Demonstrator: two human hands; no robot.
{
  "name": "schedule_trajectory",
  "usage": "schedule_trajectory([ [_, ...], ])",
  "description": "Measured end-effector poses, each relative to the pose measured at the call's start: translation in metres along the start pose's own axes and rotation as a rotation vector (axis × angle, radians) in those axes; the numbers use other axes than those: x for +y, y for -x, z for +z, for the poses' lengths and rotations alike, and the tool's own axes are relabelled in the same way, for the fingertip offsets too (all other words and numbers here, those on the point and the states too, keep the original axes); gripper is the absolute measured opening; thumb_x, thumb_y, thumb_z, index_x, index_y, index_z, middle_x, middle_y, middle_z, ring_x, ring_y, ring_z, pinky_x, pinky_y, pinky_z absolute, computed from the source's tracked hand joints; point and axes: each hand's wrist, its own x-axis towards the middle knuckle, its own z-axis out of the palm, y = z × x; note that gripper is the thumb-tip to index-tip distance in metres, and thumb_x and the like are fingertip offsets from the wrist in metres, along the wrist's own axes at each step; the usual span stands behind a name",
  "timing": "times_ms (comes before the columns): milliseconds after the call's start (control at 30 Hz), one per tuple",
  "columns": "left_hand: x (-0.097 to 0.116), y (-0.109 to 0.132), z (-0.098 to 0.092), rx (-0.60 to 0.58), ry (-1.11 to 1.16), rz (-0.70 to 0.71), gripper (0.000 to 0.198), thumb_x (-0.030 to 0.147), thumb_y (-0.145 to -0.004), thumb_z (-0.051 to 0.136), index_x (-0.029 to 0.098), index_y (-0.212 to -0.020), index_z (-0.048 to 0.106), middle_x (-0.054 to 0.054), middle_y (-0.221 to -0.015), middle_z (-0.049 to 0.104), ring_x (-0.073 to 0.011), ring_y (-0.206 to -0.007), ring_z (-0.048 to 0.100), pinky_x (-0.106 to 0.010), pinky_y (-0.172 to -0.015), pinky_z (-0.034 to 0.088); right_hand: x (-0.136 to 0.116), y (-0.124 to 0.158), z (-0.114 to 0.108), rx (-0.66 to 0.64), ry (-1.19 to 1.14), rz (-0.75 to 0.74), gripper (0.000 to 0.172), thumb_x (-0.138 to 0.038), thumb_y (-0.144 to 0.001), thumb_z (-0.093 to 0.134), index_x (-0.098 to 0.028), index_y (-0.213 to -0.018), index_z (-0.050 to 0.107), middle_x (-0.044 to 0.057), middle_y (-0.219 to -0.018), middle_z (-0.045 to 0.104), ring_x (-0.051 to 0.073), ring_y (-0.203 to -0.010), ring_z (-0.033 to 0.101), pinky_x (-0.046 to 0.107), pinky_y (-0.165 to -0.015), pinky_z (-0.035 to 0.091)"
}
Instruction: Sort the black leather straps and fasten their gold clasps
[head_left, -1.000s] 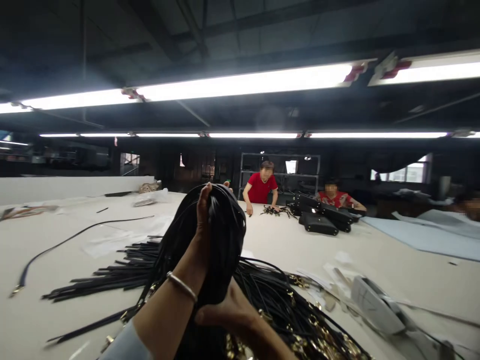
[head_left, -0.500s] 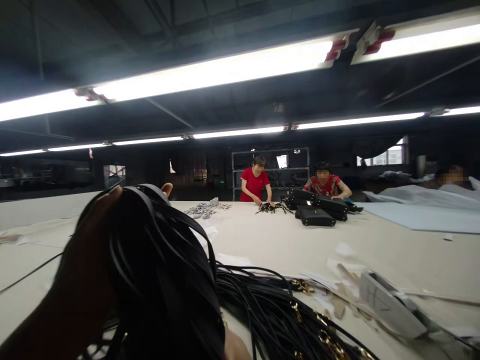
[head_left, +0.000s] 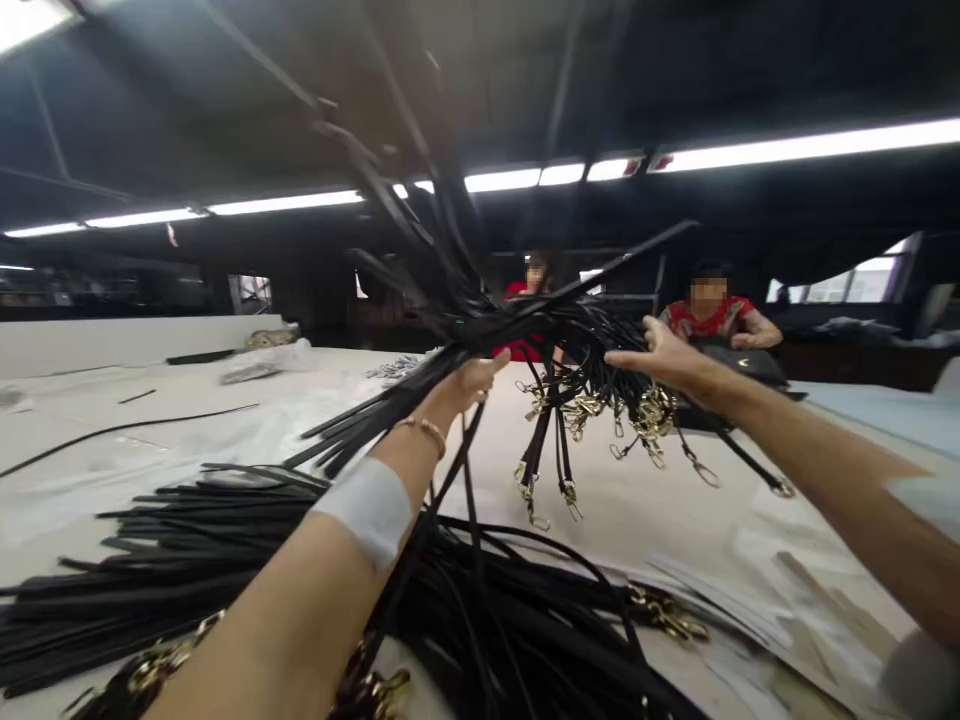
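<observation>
A thick bundle of black straps [head_left: 517, 325] is held up above the table, its loose ends fanning up and to the left, blurred by motion. My left hand [head_left: 480, 378] is closed around the bundle from below, with the thumb pointing right. My right hand [head_left: 664, 358] grips its right part near the hardware, thumb stretched along the straps and most fingers hidden. Gold snap hooks [head_left: 652, 410] dangle from the strap ends beneath and beside my right hand. Below my arms, more black straps [head_left: 210, 545] lie piled on the table, with gold hooks [head_left: 675, 612] among them.
A white table [head_left: 600, 520] stretches ahead, with paper scraps [head_left: 832, 600] on the right and plastic wrap [head_left: 266, 362] at the left. Across it are two people in red, one [head_left: 709, 310] beside a black bag [head_left: 750, 362]. Light tubes [head_left: 810, 145] hang overhead.
The strap bundle, earlier close before the camera at left, has moved away and right and is spread between both hands. Its gold hooks now hang in view. The camera view has shifted.
</observation>
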Motion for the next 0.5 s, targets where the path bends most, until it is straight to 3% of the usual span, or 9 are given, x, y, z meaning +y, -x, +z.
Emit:
schedule_trajectory([
  [67, -0.048, 0.037, -0.032, -0.036, -0.153, -0.162, 0.022, 0.033, -0.085, 0.069, 0.011, -0.079, 0.065, -0.005, -0.078, 0.071, -0.0169, -0.074, 0.068, -0.035, -0.078, 0.054, 0.034, 0.044, 0.041, -0.143, 0.046, 0.032, 0.091, -0.032, -0.072, 0.070, 0.002, -0.145, 0.028, 0.032, -0.146, 0.035, 0.038, -0.133, 0.039, 0.042, -0.105, 0.035],
  [100, -0.062, 0.058, -0.049, -0.060, -0.215, -0.230, 0.023, 0.034, -0.086, 0.068, 0.011, -0.081, 0.066, -0.005, -0.079, 0.072, -0.0177, -0.074, 0.069, -0.037, -0.077, 0.055, 0.047, 0.072, 0.061, -0.241, 0.062, 0.035, 0.076, -0.026, -0.068, 0.070, -0.002, -0.136, 0.047, 0.027, -0.137, 0.050, 0.036, -0.124, 0.051, 0.043, -0.101, 0.041],
  [167, -0.065, 0.098, -0.083, -0.056, -0.316, -0.303, 0.028, 0.036, -0.076, 0.077, 0.010, -0.080, 0.068, -0.011, -0.079, 0.073, -0.0230, -0.073, 0.071, -0.038, -0.072, 0.056, 0.064, 0.129, 0.092, -0.434, 0.090, 0.016, 0.042, -0.017, -0.057, 0.071, -0.012, -0.098, 0.073, 0.015, -0.106, 0.072, 0.034, -0.103, 0.065, 0.043, -0.093, 0.048],
  [233, -0.038, 0.126, -0.112, -0.003, -0.370, -0.291, 0.034, 0.044, -0.075, 0.076, 0.011, -0.081, 0.069, -0.016, -0.084, 0.074, -0.0264, -0.079, 0.071, -0.038, -0.072, 0.057, 0.064, 0.169, 0.100, -0.579, 0.085, -0.046, 0.031, -0.015, -0.057, 0.068, -0.019, -0.086, 0.077, 0.006, -0.094, 0.076, 0.027, -0.092, 0.069, 0.036, -0.086, 0.051],
  [333, 0.030, 0.155, -0.140, 0.127, -0.422, -0.163, 0.031, 0.042, -0.083, 0.068, 0.011, -0.087, 0.068, -0.014, -0.093, 0.073, -0.0228, -0.085, 0.070, -0.034, -0.076, 0.056, 0.036, 0.188, 0.075, -0.722, 0.110, -0.177, 0.037, -0.019, -0.065, 0.062, -0.023, -0.099, 0.076, 0.005, -0.100, 0.075, 0.024, -0.092, 0.069, 0.034, -0.084, 0.051],
  [433, 0.089, 0.195, -0.156, 0.227, -0.516, -0.044, 0.024, 0.035, -0.090, 0.062, 0.012, -0.095, 0.065, -0.007, -0.094, 0.071, -0.0177, -0.085, 0.068, -0.032, -0.077, 0.056, -0.001, 0.183, 0.032, -0.656, 0.231, -0.269, 0.042, -0.021, -0.066, 0.063, -0.021, -0.106, 0.074, 0.010, -0.108, 0.073, 0.029, -0.099, 0.067, 0.041, -0.090, 0.049],
  [500, 0.111, 0.233, -0.165, 0.261, -0.606, -0.017, 0.023, 0.034, -0.092, 0.060, 0.012, -0.097, 0.065, -0.004, -0.094, 0.069, -0.0169, -0.085, 0.067, -0.034, -0.077, 0.056, -0.014, 0.182, 0.011, -0.607, 0.293, -0.300, 0.041, -0.025, -0.067, 0.065, -0.021, -0.106, 0.074, 0.012, -0.106, 0.073, 0.032, -0.099, 0.066, 0.044, -0.091, 0.048],
])
